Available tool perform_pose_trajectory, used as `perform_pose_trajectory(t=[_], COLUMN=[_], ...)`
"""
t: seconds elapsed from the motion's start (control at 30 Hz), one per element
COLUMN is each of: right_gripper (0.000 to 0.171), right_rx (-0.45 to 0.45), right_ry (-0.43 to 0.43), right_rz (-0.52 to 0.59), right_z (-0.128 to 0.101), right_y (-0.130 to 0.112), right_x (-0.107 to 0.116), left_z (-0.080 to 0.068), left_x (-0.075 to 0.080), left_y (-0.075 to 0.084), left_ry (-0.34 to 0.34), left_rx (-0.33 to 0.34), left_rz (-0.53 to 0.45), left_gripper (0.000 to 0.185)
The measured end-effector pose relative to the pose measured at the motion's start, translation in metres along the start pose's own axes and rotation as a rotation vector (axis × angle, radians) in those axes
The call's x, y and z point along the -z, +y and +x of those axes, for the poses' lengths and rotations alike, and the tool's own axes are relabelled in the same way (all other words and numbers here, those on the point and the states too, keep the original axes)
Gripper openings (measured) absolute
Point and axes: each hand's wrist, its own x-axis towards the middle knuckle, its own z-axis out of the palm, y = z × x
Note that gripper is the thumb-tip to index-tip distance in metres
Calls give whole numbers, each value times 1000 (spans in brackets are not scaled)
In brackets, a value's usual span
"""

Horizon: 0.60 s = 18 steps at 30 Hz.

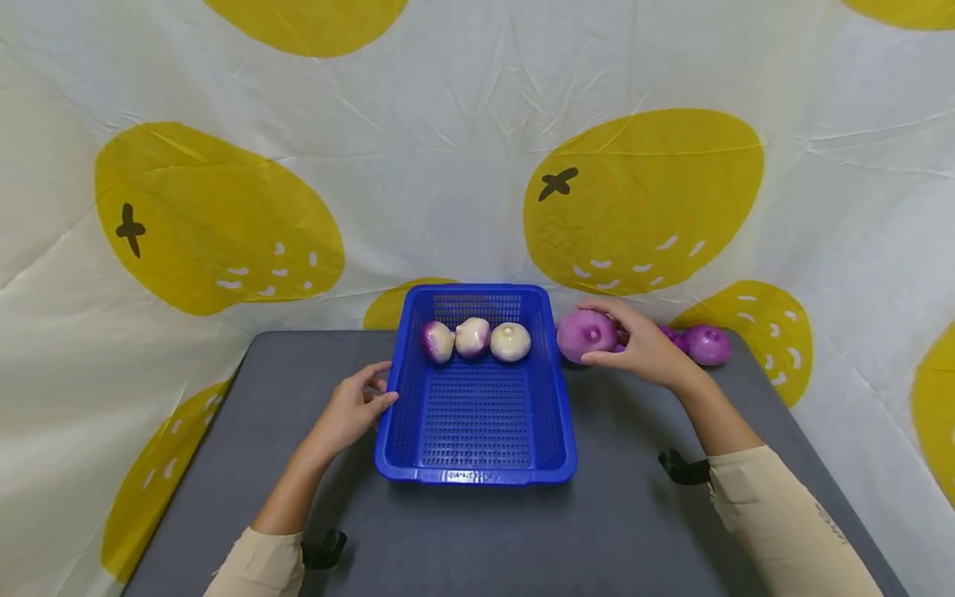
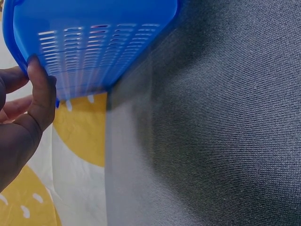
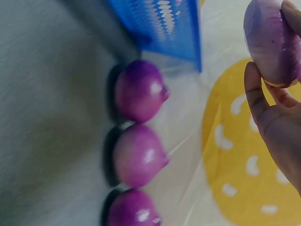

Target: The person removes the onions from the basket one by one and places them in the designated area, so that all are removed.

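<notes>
From where I stand, the grey table (image 1: 627, 531) spreads beneath both sets of fingers. On it is the blue basket (image 1: 477, 476), just right of the left fingers, and I'd call it partly filled: three bulbs are inside, one is in the hand, and at least three more are outside. The near part of the basket, closest to the person, is bare.

The left hand (image 1: 356, 408) has thumb and fingertips nearly together, pinching the basket's left rim. The right hand (image 1: 642, 344) is spread fairly wide, thumb and fingers curved around one purple bulb (image 1: 585, 336), lifted off the table and just outside the basket's right rim. I judge this one to be midway, neither in nor left lying.

The held bulb is round, shiny and lilac, with a small nub, and deepens to a stronger purple on one side. Below the right fingers, a row of glossy purple bulbs (image 3: 138, 153) sits on the table, nearly touching, each with a small pointed tip. Left of the right fingers, at the basket's far end, the white-and-purple bulbs (image 1: 473, 338) lie side by side; the rightmost looks almost wholly white.
</notes>
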Motion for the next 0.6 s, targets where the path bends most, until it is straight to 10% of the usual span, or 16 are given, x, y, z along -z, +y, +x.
perform_pose_trajectory(t=[0.6], right_gripper=[75], right_rx=[-98], right_ry=[-29], right_rz=[-58], right_z=[-39], right_y=[67], right_x=[-24], left_z=[-2], left_x=[2], left_y=[3], left_ry=[10], left_rx=[19], left_rz=[24], left_gripper=[52])
